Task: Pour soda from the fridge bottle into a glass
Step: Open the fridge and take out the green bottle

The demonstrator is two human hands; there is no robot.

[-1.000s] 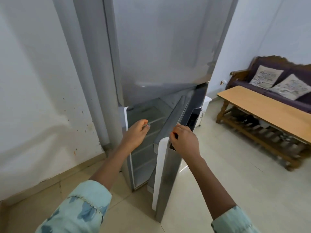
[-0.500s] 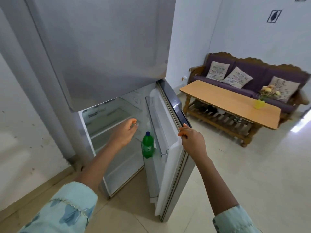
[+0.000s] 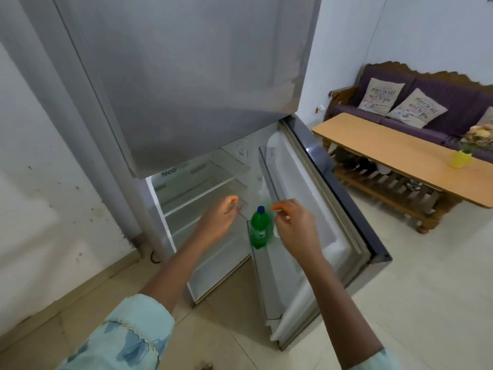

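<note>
Nearest, two pale blue sleeves (image 3: 128,340), stretched forward. Left hand (image 3: 217,222) and right hand (image 3: 294,228) loosely spread, gripping nothing, flanking the green soda bottle (image 3: 258,232), seemingly poised to take it. Stands upright in the far corner of the lower door shelf (image 3: 257,287), propped by its rail. Beyond, fridge door (image 3: 306,196) swung wide for access. No glass visible.

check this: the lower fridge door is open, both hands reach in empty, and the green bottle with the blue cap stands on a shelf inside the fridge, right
Not quite: in the head view the green bottle stands in the door bin, not on an inside shelf. The rest holds: the lower fridge door is open, and the left hand and right hand reach in empty.
</note>
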